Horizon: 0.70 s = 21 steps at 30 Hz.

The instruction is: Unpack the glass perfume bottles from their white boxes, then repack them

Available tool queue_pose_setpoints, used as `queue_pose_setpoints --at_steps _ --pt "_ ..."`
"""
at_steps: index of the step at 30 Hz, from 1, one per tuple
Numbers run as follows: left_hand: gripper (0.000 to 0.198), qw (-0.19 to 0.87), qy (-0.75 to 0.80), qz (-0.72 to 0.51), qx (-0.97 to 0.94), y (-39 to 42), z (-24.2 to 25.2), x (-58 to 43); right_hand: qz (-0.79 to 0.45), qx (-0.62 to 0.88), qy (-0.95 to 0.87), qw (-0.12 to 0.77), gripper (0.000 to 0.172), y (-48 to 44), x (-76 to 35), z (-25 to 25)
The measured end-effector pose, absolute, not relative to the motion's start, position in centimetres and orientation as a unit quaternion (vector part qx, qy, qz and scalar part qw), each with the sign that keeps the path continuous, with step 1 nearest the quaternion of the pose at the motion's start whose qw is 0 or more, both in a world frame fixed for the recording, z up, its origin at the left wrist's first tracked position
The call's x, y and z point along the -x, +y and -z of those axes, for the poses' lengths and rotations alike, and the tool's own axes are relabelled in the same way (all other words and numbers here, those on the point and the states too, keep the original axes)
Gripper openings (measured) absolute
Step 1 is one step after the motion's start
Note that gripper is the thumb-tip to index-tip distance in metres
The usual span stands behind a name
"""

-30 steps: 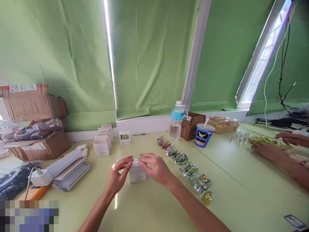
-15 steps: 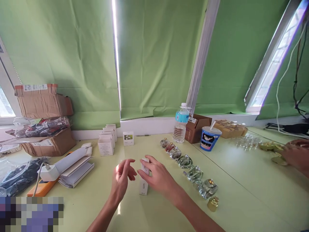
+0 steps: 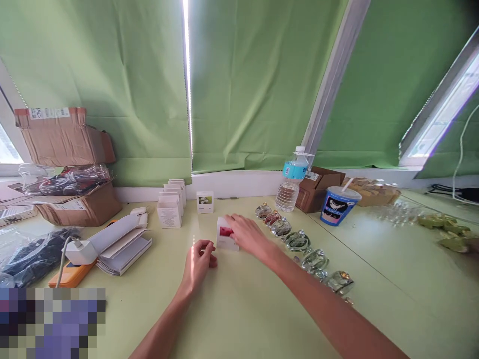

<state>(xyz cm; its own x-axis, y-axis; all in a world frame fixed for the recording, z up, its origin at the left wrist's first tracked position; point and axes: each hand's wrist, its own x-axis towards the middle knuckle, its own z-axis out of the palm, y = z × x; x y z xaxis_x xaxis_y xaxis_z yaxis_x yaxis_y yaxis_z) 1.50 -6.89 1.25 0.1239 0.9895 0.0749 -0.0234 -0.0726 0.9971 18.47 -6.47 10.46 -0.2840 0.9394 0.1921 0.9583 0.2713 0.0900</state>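
Note:
My right hand (image 3: 245, 233) grips a small white carton (image 3: 227, 242) with a red picture on its front, thumb and fingers over its upper right part. The carton stands upright on the table. Left of it, apart from the carton, my left hand (image 3: 200, 262) rests with loosely bent fingers and holds nothing. Another white carton (image 3: 205, 203), with white flowers pictured on it, stands farther back. Right of my right hand runs a slanting row of glass bottles (image 3: 297, 241); my right forearm hides its near end.
Several white cartons (image 3: 169, 212) stand in a row at the back left. A water bottle (image 3: 288, 192), a blue cup (image 3: 339, 207) and a brown box (image 3: 318, 189) stand at the back right. Folded white card (image 3: 125, 249) and a white charger (image 3: 80, 252) lie left.
My right hand has moved the carton away from me and its pictured face now shows. My left hand has curled its fingers more. A person's hand at far right has mostly left view.

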Motion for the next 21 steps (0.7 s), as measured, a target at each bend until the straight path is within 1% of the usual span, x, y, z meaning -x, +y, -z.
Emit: queue_pose_setpoints --at_steps 4,7,8,9,12,15,16,19,21 --pt "0.034 0.507 0.438 -0.476 -0.569 -6.8 -1.0 -1.6 0.101 0.63 -0.768 0.054 0.041 1.9 -19.5 -11.9" --pt "0.031 0.494 0.438 -0.467 -0.588 -6.7 -0.9 -1.7 0.092 0.646 -0.754 0.079 0.03 6.1 -19.5 -12.1" --pt "0.03 0.49 0.44 -0.464 -0.593 -6.6 -0.9 -1.7 0.087 0.649 -0.751 0.088 0.028 6.9 -19.4 -12.0" --pt "0.029 0.487 0.441 -0.463 -0.595 -6.6 -0.8 -1.8 0.082 0.649 -0.75 0.096 0.03 7.6 -19.3 -11.8" --pt "0.027 0.487 0.442 -0.466 -0.592 -6.3 -0.5 -1.8 0.071 0.646 -0.751 0.116 0.035 8.3 -19.0 -11.2" --pt "0.028 0.499 0.439 -0.475 -0.577 -6.2 -0.4 -1.9 0.081 0.641 -0.751 0.137 0.048 7.6 -18.3 -11.2" --pt "0.029 0.502 0.438 -0.479 -0.572 -6.1 -0.3 -1.9 0.087 0.637 -0.751 0.148 0.049 7.1 -17.8 -11.4" --pt "0.036 0.509 0.436 -0.487 -0.561 -6.0 -0.4 -1.8 0.089 0.606 -0.771 0.171 0.043 5.6 -14.6 -11.6" --pt "0.04 0.507 0.439 -0.487 -0.56 -6.0 -0.6 -1.7 0.065 0.571 -0.801 0.168 0.039 4.7 -11.5 -11.4"
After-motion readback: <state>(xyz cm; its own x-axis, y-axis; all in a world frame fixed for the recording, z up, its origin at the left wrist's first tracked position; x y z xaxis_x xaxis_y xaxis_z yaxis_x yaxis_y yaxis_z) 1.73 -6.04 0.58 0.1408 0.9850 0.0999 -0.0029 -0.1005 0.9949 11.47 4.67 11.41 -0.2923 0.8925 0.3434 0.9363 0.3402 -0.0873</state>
